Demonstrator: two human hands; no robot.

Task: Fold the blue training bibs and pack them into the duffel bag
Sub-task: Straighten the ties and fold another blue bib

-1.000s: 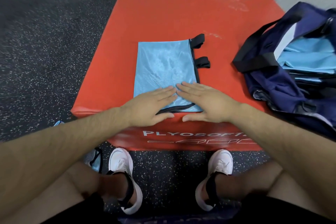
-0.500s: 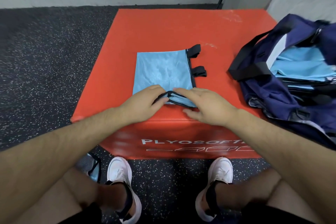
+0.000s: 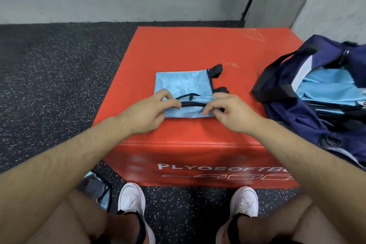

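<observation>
A light blue mesh bib (image 3: pixel 183 84) with black trim and two black straps lies on the orange plyo box (image 3: pixel 198 49). Its near edge is lifted and doubled back over itself. My left hand (image 3: pixel 152 113) pinches the left end of that raised edge. My right hand (image 3: pixel 227 111) pinches the right end. The navy duffel bag (image 3: pixel 316 109) stands open on the box's right side. Folded blue bibs (image 3: pixel 326 87) are stacked inside it.
Another blue bib (image 3: pixel 99 192) lies on the speckled black floor by my left shoe. A grey wall with a rail runs behind the box. My white shoes stand just in front of the box.
Both hands went from lying flat on the bib's near edge to pinching it. They have carried it up and away from me, so the bib looks shorter.
</observation>
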